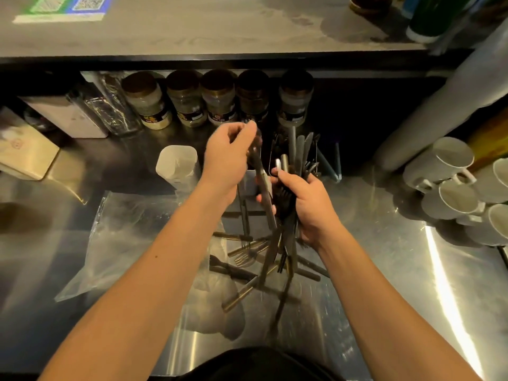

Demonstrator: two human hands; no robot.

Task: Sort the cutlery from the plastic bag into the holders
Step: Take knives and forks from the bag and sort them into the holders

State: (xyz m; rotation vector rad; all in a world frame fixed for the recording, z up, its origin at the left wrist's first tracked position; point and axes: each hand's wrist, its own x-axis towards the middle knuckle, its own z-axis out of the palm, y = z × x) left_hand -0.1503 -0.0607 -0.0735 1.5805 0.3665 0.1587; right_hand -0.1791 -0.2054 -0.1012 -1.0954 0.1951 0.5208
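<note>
On the steel counter (384,243) a clear plastic bag (118,232) lay flat at the left, empty as far as could be seen. Behind it stood a white holder (177,163) with nothing visible inside. The left hand (228,158) was raised, its fingers pinched around one blurred piece of cutlery (262,188) hanging downward. Loose forks and knives (247,259) lay scattered on the counter below. The right hand (305,202) clenched a bundle of cutlery (286,204), just before a holder filled with knives (301,149). White mugs (450,182) lay stacked at far right.
</note>
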